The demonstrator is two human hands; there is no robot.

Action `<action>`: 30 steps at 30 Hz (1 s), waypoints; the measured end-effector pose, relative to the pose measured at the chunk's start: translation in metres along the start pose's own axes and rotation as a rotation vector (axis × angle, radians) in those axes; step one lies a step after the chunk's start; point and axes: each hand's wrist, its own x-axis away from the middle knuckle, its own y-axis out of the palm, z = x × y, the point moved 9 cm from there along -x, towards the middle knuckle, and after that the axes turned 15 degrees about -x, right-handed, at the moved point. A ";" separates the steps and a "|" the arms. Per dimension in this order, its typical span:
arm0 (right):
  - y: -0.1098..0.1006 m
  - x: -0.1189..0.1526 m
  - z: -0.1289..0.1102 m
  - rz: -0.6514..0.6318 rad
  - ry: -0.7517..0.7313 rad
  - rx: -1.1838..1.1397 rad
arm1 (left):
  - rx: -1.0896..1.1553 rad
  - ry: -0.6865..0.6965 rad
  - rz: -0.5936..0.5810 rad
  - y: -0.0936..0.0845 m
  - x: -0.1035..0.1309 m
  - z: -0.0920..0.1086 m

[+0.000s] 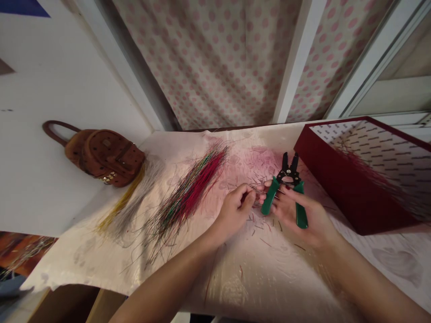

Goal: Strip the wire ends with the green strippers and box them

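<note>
My left hand (237, 205) is closed in a pinch, thumb against forefinger. Thin strands of wire (255, 189) show at its fingertips, partly hidden. Close beside it, my right hand (308, 220) holds a wire stripper (288, 172) with black jaws and green handles. The jaws point away from me and stand apart, as do the handles. Fingers of the right hand pass behind the left handle and reach near the wire ends. Short wire scraps (266, 242) lie scattered on the cloth beneath both hands.
A long bundle of red, green and dark wires (198, 184) lies left of my hands. Grey wires (139, 206) and yellow wires (124, 202) are beyond it, by a brown backpack (107, 154). At right stands a dark red box (333, 188) with wires inside. A pale cloth (101, 255) covers the table.
</note>
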 end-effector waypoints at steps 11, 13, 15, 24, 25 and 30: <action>-0.007 0.000 -0.011 0.056 -0.027 0.088 | 0.018 -0.047 0.010 -0.006 -0.001 0.001; -0.008 0.001 -0.014 0.088 -0.043 0.116 | 0.027 -0.047 0.017 -0.008 -0.001 0.002; -0.009 0.001 -0.016 0.105 -0.058 0.135 | 0.034 -0.046 0.047 -0.012 -0.001 0.002; -0.018 0.003 0.017 0.073 0.078 0.217 | 0.067 -0.086 0.316 -0.041 0.002 0.005; -0.018 0.004 0.022 0.077 0.105 0.217 | 0.064 -0.087 0.326 -0.042 0.002 0.005; -0.019 0.005 0.037 0.075 0.188 0.214 | 0.029 -0.094 0.342 -0.045 0.004 0.004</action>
